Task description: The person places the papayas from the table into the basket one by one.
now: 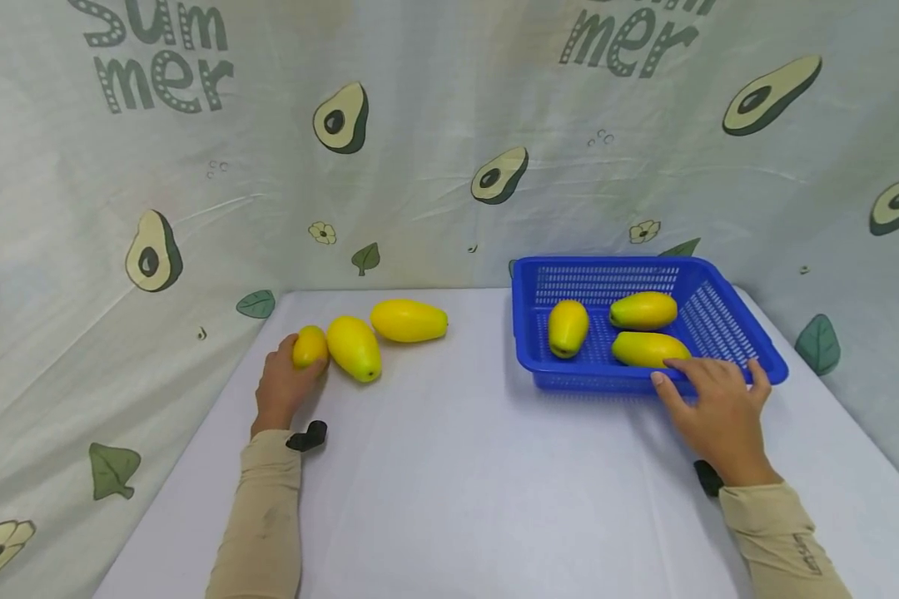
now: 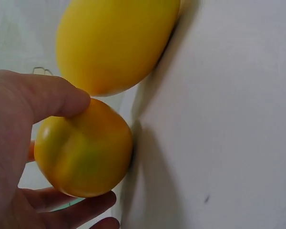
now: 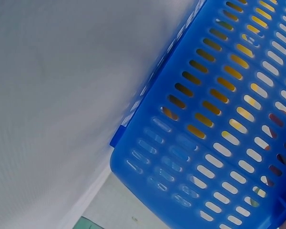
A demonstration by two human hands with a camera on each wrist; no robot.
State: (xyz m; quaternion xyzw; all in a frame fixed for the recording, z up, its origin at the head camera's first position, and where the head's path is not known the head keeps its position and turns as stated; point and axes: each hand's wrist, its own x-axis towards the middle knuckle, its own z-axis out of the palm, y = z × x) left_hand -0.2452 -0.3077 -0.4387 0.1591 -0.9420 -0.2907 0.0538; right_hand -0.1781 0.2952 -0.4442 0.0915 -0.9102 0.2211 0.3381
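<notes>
At the far left of the table, my left hand (image 1: 285, 384) holds a small yellow-orange papaya (image 1: 311, 346). In the left wrist view the thumb presses one side of this papaya (image 2: 86, 150) and the fingers curl round the other. Right beside it lies a larger yellow papaya (image 1: 354, 348) with a greenish tip. Another papaya (image 1: 409, 321) lies on its side behind that. On the right, my right hand (image 1: 719, 408) grips the front rim of a blue basket (image 1: 592, 376); fingers show through the slots of the basket wall (image 3: 214, 152). Several papayas (image 1: 644, 311) lie inside.
A white cloth covers the table (image 1: 479, 499). Behind it hangs a pale curtain (image 1: 419, 108) printed with avocados, leaves and lettering. The basket stands near the table's back right edge, close to the curtain.
</notes>
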